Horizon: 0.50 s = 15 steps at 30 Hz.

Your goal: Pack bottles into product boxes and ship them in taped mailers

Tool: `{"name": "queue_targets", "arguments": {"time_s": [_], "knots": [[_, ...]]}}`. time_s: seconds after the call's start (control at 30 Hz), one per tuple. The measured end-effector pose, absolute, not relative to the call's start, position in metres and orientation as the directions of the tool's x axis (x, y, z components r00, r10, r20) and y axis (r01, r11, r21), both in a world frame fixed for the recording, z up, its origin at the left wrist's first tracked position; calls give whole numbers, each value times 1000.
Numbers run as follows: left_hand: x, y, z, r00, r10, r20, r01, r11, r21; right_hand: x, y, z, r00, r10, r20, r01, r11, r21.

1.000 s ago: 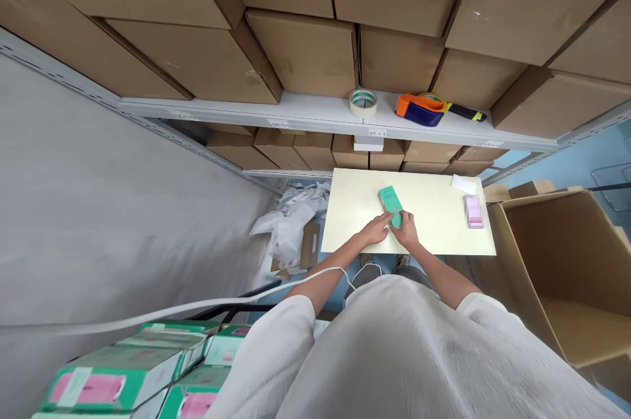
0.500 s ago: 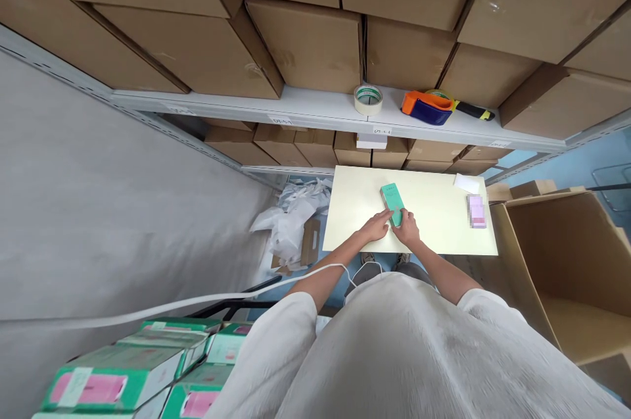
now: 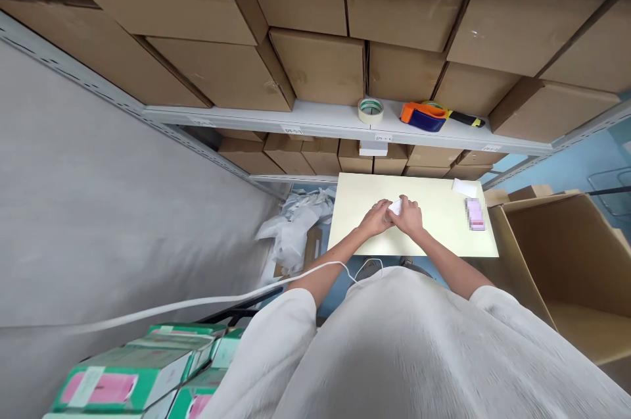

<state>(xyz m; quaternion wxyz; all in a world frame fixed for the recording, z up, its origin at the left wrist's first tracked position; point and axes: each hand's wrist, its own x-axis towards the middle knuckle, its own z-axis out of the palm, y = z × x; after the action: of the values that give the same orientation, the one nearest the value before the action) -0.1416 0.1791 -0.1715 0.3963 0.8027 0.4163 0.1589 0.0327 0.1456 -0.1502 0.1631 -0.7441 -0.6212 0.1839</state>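
While I watch from afar, the small white-faced box (image 3: 396,206) sits just right of the frame's centre, my left hand (image 3: 377,217) and right hand (image 3: 409,216) both closed around it over the desk (image 3: 441,231). I have room rightward to the pink pack (image 3: 476,214); past that edge stands an open carton (image 3: 525,274), lower right.

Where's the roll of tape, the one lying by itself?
In the head view, the tape roll is near the middle, on the shelf beyond the table, just left of the orange-and-blue dispenser.
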Motion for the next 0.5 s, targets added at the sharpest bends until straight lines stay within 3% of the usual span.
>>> {"name": "queue_targets", "arguments": {"time_s": [0.37,0.5], "knots": [[-148,168,-158,509,849,-140,587,-223,778,46,137,-151,-64,997,-48,793,22,-609],[-146,173,-161,525,841,-132,578,-238,781,52,133,-157,-72,997,-42,811,35,-583]]}}
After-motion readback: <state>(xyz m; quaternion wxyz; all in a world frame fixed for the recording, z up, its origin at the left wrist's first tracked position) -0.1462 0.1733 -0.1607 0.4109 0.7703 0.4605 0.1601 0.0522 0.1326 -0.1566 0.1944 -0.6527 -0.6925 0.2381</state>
